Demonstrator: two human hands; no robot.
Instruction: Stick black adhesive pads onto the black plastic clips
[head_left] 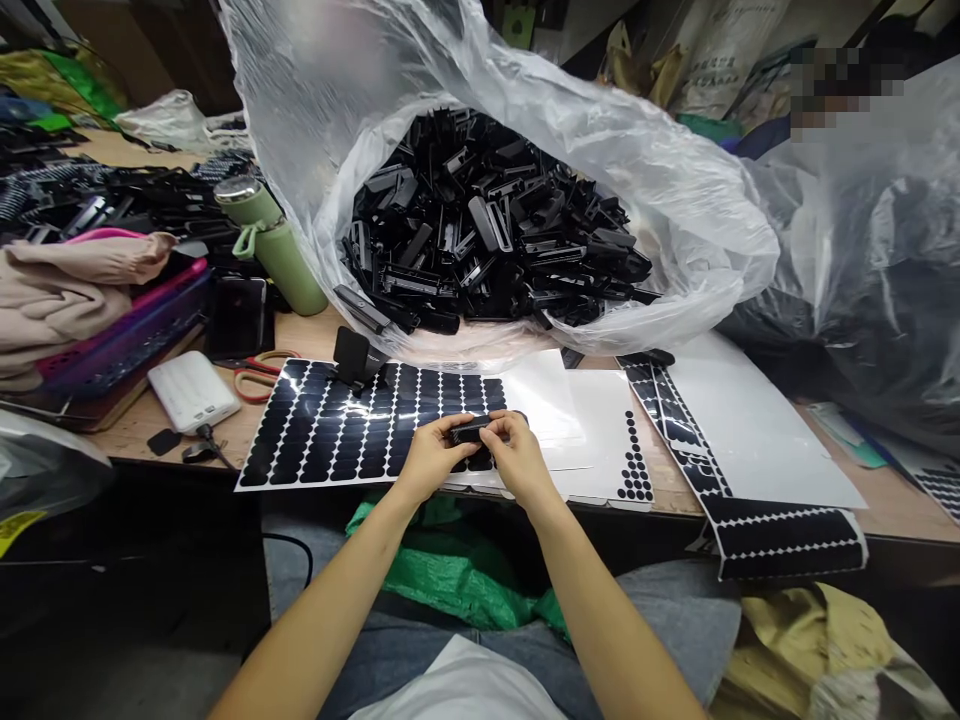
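My left hand [433, 455] and my right hand [517, 455] hold a small black part [469, 431] between them, with fingers and thumbs closed on its two ends. Under and beside the hands lies a sheet of black stickers [337, 425] in rows, near the table's front edge. A black plastic piece [355, 358] stands on the sheet's back edge. White sheets [540, 400] lie to the right of the sticker sheet, one with small black dots. Behind the hands, a clear plastic bag [675, 190] gapes open around a heap of black plastic parts [487, 230].
To the left are a green bottle [277, 250], red-handled scissors [259, 375], a white power bank [193, 392] with a cable, a phone [238, 315] and a purple basket [124, 325]. More sticker strips [787, 540] overhang the front edge at right. Another plastic bag [862, 240] stands behind them.
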